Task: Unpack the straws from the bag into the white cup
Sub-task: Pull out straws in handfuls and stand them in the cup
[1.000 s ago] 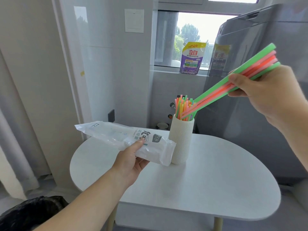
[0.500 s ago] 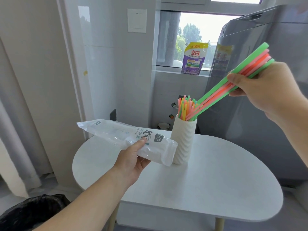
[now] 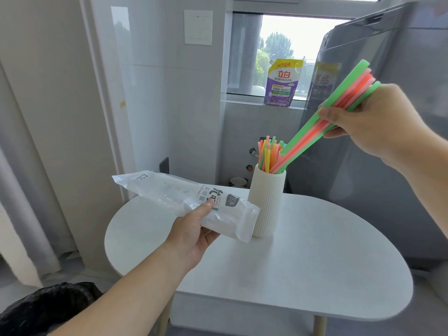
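Step in hand: seating a bundle of straws [image 3: 315,132] in the white cup [image 3: 266,202], which stands upright at the centre of the frame on the counter [image 3: 303,275]. The right hand [image 3: 371,120], at the upper right, pinches the bundle between thumb and curled fingers near its upper half. The bundle slants down to the left, and its lower ends sit just inside the cup mouth beside the straws already loaded [image 3: 268,151]. To finish the step well, raise the bundle closer to vertical before releasing it, so that the lower ends slide down the inner wall and do not lever against the rim. The cup is tall and narrow, and sideways pressure at the rim would probably tip it. Loosen the pinch gradually so the straws drop together and none fans out over the edge. The left hand [image 3: 194,229], at lower centre, grips the bag [image 3: 184,197] with its thumb on top and fingers beneath. The bag is level and touches or nearly touches the cup's left side; keep it from pushing the cup. The bag appears nearly empty, though its contents cannot be confirmed. Compared with a second ago, the right hand has moved left toward the cup and the bundle stands steeper. The cup, the bag and the left hand hold practically the same positions.
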Tool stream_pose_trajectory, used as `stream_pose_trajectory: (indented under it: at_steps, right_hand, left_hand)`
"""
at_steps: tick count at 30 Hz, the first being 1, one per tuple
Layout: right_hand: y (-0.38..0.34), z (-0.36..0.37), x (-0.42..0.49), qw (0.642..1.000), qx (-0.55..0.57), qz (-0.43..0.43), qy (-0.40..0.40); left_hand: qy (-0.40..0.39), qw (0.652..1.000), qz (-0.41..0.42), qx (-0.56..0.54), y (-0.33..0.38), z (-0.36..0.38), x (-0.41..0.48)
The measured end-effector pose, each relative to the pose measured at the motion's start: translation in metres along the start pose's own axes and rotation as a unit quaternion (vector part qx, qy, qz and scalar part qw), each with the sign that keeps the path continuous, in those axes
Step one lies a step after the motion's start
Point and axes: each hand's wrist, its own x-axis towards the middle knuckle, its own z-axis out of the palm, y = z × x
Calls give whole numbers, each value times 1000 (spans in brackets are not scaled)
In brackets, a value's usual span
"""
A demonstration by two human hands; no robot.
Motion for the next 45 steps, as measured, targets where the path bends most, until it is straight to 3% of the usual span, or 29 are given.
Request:
stream_pose_trajectory:
  at_steps: [15,28,45]
  right_hand:
    - [-11,20,39,994,-81,25,-73]
    - [-17,37,53,991,-114,34,-61]
    - [16,79,49,972,-196,51,-116]
  left_hand:
    - [-8,1000,-4,5,-3,3,-1]
    - [-8,1000,-7,4,-1,4,-3]
    - [-12,1000,-7,4,1,6,-5]
